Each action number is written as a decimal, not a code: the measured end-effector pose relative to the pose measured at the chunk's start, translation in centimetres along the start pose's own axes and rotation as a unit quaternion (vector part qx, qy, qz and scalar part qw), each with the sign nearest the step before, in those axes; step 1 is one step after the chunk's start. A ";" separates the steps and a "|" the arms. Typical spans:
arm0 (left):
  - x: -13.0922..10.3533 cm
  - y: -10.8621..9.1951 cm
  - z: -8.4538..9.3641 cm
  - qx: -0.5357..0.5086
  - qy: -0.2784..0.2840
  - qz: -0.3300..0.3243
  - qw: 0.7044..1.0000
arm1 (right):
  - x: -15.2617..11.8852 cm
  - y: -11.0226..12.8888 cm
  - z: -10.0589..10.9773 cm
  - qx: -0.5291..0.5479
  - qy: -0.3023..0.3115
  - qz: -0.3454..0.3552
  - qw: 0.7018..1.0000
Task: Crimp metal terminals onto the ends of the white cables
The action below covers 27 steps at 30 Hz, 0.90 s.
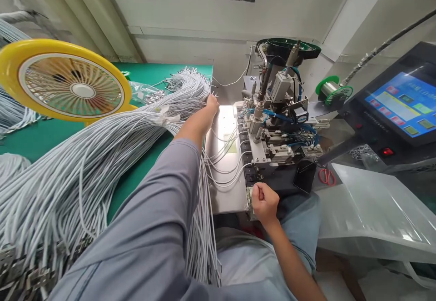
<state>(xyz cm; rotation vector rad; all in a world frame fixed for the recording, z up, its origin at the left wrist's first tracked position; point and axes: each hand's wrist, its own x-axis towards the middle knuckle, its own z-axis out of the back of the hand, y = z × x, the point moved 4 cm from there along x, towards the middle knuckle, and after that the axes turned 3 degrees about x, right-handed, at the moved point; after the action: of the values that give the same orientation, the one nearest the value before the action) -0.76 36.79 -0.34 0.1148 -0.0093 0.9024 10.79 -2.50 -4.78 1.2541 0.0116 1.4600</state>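
My left hand (213, 103) reaches out to the far end of a large bundle of light grey cables (136, 126). Its fingers are pinched at the cable ends, with thin tips poking out beside them. Close to my body, my right hand (265, 202) is curled into a fist at the front corner of the machine (269, 123); whatever lies inside it is hidden. Between the hands, several cables loop from the bundle into a row of black holders (245, 148) along the machine's left side. A lit metal plate (223, 196) lies beneath these loops.
A yellow fan (83, 91) stands on the green table (136, 71) at left, near a plastic bag (146, 94) of small metal parts. At right are a touch screen (405, 103), a green-flanged wire spool (332, 89), red scissors (327, 177), a phone (304, 177) and a translucent bin (381, 201).
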 end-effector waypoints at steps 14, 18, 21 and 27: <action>-13.7 0.0 0.9 0.189 0.162 -0.203 0.947 | -0.4 -0.3 1.1 0.071 -0.024 -0.028 0.997; -13.0 -0.2 1.4 0.256 0.148 -0.182 0.938 | -4.1 -7.0 7.1 0.013 -0.226 -0.177 0.958; -12.5 -0.9 2.1 0.260 0.129 -0.163 0.943 | -9.0 -14.7 12.1 -0.159 -0.205 -0.416 0.871; -15.8 -3.9 3.9 0.172 0.091 -0.127 0.973 | -13.3 -24.7 14.6 -0.277 0.054 -0.606 0.743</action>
<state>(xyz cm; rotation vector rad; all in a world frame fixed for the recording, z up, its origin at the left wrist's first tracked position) -7.32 21.62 2.25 0.3470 0.3277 0.6496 35.03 -12.31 -22.59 0.4119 0.3796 0.2978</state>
